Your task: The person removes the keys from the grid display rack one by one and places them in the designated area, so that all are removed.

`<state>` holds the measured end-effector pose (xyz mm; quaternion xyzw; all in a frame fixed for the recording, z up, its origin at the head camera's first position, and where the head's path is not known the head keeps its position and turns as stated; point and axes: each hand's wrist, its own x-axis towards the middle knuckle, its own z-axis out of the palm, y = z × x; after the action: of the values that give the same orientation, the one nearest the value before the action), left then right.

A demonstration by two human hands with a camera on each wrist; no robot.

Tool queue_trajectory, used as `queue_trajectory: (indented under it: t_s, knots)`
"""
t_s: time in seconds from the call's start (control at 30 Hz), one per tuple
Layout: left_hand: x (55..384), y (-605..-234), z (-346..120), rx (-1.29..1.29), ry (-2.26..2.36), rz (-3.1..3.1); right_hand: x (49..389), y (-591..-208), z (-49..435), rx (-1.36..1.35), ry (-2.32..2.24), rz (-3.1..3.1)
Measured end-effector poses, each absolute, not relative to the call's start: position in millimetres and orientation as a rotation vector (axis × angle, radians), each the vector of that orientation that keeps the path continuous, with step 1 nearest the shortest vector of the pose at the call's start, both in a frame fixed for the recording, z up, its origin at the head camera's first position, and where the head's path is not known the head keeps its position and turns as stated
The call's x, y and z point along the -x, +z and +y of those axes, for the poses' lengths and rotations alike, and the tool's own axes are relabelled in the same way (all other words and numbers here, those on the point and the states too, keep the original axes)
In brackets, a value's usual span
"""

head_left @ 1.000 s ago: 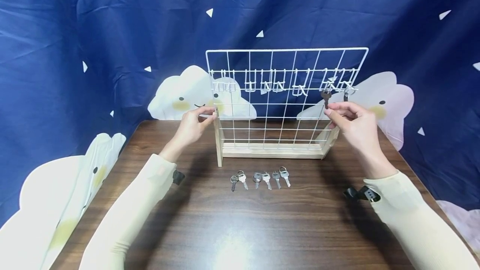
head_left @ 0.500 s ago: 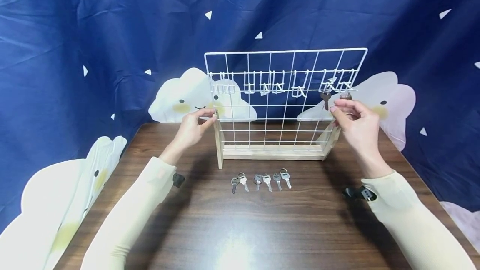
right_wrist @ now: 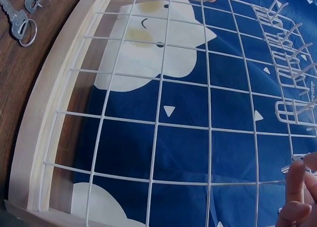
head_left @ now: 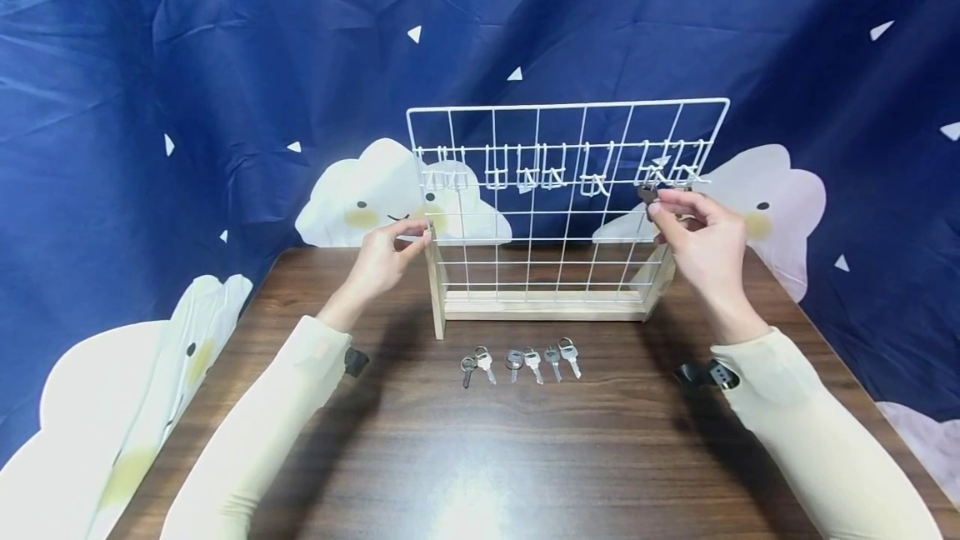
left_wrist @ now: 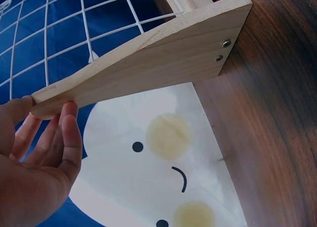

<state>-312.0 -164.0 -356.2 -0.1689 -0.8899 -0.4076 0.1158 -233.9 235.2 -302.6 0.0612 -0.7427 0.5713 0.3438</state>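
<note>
A white wire grid rack (head_left: 567,212) stands on a pale wooden base on the table. My left hand (head_left: 381,259) holds the upper end of its left wooden side panel (left_wrist: 143,58), thumb above and fingers beneath in the left wrist view. At the right end of the hook row, my right hand (head_left: 705,252) pinches a dark key (head_left: 647,193) between thumb and forefinger, just below a white hook (head_left: 652,169). A second dark key near the rightmost hook is mostly hidden behind that hand. Several silver keys with rings, such as one key (head_left: 568,357), lie before the rack.
More white hooks (head_left: 595,182) hang along the upper grid. The brown wooden table (head_left: 420,440) ends at a blue curtain (head_left: 300,40) printed with clouds. Each wrist wears a dark strap (head_left: 723,375).
My right hand slides off the dark key to the right, then comes back and takes it higher up, tilting it. The left hand stays on the side panel.
</note>
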Motion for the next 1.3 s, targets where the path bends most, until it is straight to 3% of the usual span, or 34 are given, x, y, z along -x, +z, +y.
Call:
queue_trajectory:
  t_s: [0.33,0.6,1.3]
  knots:
    - [313.7,-357.5,-164.5,0.505,-1.211,-2.585,239.1,-297.1,230.1,-0.082,1.458,-1.961]
    - [311.6,-357.9,-164.0,0.501,-1.215,-2.588,257.5,-316.6,246.2,-0.041,1.477,-1.958]
    - [312.7,-358.9,-164.4,0.517,-1.215,-2.549,231.5,-314.7,254.7,-0.188,1.585,-1.740]
